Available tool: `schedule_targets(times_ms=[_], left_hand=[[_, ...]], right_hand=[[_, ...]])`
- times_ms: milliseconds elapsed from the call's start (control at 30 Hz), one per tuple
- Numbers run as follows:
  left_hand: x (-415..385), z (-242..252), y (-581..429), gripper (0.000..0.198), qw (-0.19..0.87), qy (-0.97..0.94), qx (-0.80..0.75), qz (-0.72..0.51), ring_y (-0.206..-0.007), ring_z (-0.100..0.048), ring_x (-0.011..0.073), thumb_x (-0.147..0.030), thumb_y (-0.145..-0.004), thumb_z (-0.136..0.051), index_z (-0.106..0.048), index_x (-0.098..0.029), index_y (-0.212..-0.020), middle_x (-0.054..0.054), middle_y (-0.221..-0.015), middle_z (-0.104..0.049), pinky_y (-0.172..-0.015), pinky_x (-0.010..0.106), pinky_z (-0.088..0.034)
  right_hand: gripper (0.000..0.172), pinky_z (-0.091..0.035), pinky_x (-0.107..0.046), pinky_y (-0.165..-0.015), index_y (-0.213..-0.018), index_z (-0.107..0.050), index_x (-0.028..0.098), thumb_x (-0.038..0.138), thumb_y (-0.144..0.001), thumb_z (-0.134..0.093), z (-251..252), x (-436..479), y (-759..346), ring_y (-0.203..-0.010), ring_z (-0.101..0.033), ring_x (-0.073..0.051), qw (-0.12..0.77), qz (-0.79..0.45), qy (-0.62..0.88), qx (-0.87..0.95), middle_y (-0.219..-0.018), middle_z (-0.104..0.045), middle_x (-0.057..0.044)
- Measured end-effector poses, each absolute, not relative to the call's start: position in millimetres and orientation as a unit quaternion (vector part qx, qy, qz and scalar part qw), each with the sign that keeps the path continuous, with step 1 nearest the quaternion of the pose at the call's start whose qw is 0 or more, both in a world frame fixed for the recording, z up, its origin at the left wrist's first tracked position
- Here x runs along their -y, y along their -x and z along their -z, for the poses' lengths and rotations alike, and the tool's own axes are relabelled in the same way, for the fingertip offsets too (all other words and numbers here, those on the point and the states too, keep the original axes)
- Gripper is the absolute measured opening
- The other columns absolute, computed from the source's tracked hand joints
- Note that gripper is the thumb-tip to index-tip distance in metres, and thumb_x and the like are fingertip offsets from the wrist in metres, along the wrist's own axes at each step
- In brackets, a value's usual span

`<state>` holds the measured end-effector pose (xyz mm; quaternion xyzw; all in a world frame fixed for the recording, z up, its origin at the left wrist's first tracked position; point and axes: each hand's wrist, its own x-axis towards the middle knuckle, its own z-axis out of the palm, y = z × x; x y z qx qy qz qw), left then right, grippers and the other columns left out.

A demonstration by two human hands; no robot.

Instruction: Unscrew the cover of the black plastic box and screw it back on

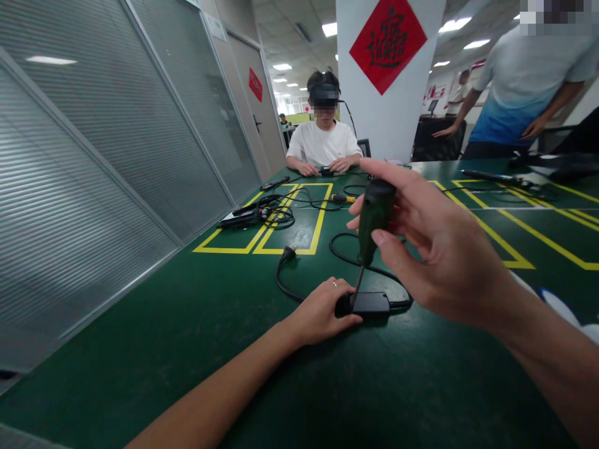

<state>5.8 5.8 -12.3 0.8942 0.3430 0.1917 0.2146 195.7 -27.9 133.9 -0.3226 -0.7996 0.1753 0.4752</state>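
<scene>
A black power adapter (372,304) lies flat on the green table. My left hand (325,312) grips its left end, with the thumb along the near side and the fingers over the far side. A screwdriver (377,215) with a dark green handle stands nearly upright, slightly tilted, its thin shaft reaching down to the adapter beside my left fingers. My right hand (430,243) is closed around the handle, thumb on the near side. Whether the tip sits in a screw or a seam cannot be made out. Black cord leads from the adapter to a two-pin plug (289,252).
Bundled black cables with a device (248,217) lie at the far left, near a yellow-handled tool (343,199). Yellow tape (322,218) marks rectangles on the table (196,349). A person (324,137) sits opposite; another person (528,87) stands at the right. A glass partition (116,125) borders the left.
</scene>
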Motion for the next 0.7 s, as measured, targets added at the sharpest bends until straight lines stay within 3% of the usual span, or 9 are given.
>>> schedule_targets(times_ms=[167,367,533,600,700], left_hand=[[-5,12,-6,0.041,0.211,-0.894,-0.346,-0.191,-0.099,-0.053,0.0257,-0.038,-0.083,-0.068,-0.054,-0.019,-0.116,0.008,-0.109,-0.059,-0.091,0.039,-0.042],[-6,10,-5,0.04,0.211,-0.895,-0.346,-0.185,-0.098,-0.052,0.0247,-0.037,-0.083,-0.068,-0.054,-0.02,-0.116,0.007,-0.108,-0.059,-0.089,0.038,-0.043],[-3,9,-7,0.045,0.199,-0.898,-0.35,-0.176,-0.102,-0.052,0.0258,-0.04,-0.083,-0.067,-0.052,-0.019,-0.12,0.008,-0.113,-0.057,-0.093,0.041,-0.041],[0,10,-13,0.055,0.181,-0.901,-0.356,-0.172,-0.104,-0.051,0.0273,-0.046,-0.082,-0.067,-0.048,-0.019,-0.126,0.009,-0.118,-0.055,-0.095,0.043,-0.041],[3,11,-22,0.057,0.162,-0.905,-0.357,-0.169,-0.106,-0.051,0.027,-0.046,-0.085,-0.063,-0.044,-0.02,-0.132,0.009,-0.121,-0.054,-0.096,0.043,-0.042]], right_hand=[[0.067,-0.057,-0.032,-0.084,-0.137,-0.035,0.028,0.012,-0.078,-0.061,-124,24,-197,-0.103,-0.061,-0.019,0.516,-0.229,0.307,0.766,-0.13,-0.053,-0.004],[0.072,-0.058,-0.035,-0.083,-0.143,-0.025,0.028,0.013,-0.081,-0.059,-133,26,-214,-0.091,-0.066,-0.017,0.518,-0.329,0.299,0.731,-0.11,-0.063,-0.003],[0.067,-0.059,-0.034,-0.071,-0.139,-0.037,0.026,0.029,-0.079,-0.067,-139,32,-254,-0.09,-0.067,-0.018,0.635,-0.136,0.448,0.614,-0.108,-0.066,-0.004],[0.064,-0.057,-0.032,-0.064,-0.136,-0.043,0.029,0.041,-0.077,-0.066,-119,33,-272,-0.083,-0.068,-0.018,0.566,-0.081,0.567,0.593,-0.108,-0.068,-0.005],[0.06,-0.056,-0.034,-0.063,-0.13,-0.053,0.029,0.055,-0.077,-0.06,-66,31,-292,-0.078,-0.067,-0.02,0.363,-0.044,0.681,0.634,-0.1,-0.07,-0.006]])
